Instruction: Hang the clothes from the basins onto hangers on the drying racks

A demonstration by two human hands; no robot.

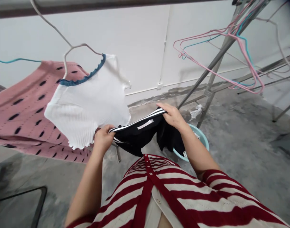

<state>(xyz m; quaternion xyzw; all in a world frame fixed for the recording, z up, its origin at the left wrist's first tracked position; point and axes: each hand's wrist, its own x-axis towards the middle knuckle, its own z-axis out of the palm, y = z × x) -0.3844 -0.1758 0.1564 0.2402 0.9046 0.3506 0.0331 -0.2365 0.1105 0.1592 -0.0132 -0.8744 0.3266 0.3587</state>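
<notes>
A black garment with a white-striped edge [132, 139] is stretched between my two hands in front of my body. My left hand [103, 137] pinches one end of the striped edge, close to the hem of a hanging white top. My right hand [173, 116] grips the other end, higher and to the right. A pale label shows on the black cloth, and its lower part hangs in folds. The white top [90, 98] with a blue ruffled neckline hangs from a pale wire hanger [71, 47] at the left.
Behind the white top hangs a pink garment with dark marks [28, 104]. A metal rail [88, 7] crosses overhead. Pink and blue hangers [246, 53] hang on the rack's frame at the right. A light-blue basin [204, 137] with clothes stands on the concrete floor behind my right arm.
</notes>
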